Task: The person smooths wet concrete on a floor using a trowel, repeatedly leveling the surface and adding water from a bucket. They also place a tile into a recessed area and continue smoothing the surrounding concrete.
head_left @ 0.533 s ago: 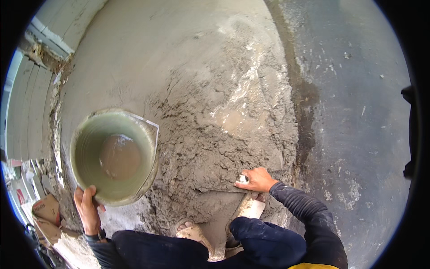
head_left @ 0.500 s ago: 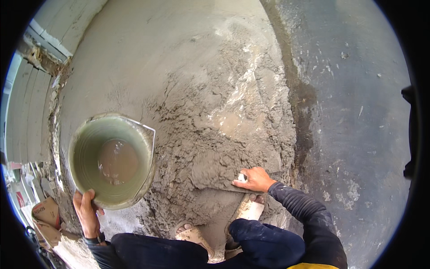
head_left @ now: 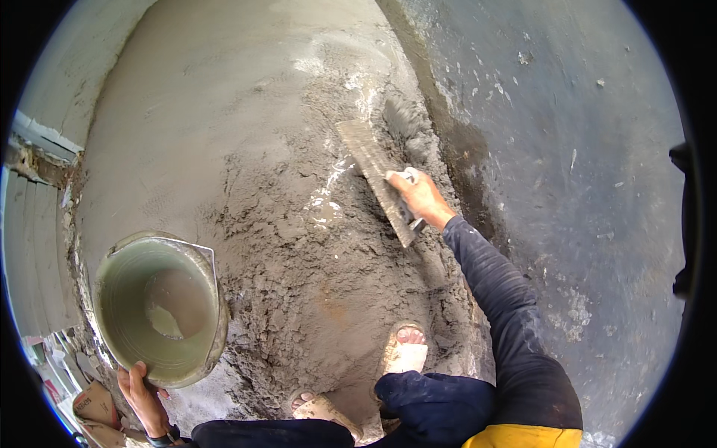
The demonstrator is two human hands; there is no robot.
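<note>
Your right hand (head_left: 420,196) is stretched out ahead of you, fingers curled tight around the handle of a long flat plastering trowel (head_left: 376,179). The grip is closed; the handle itself is hidden under your fingers. The blade runs from just below your knuckles, near your wrist, up and away to the left beyond your fingertips, lying flat on the wet grey mortar (head_left: 328,246). A small ridge of mortar is heaped just past your fingertips, on the far side of the blade.

Your left hand (head_left: 140,396) is low at the near left, fingers hooked over the near rim of a pale green bucket (head_left: 160,306). The fingertips wrap over the edge and the hand is clamped on it. The bucket is tipped so you look into its mouth, with a smear of wet grey mix on its inner wall. Its wire bail stands off the rim on the side away from your fingers.

Between your two hands spreads the rough, lumpy mortar bed; beyond the bucket it is smoother. Your sandalled feet (head_left: 403,351) stand in the mortar below your right hand.
</note>
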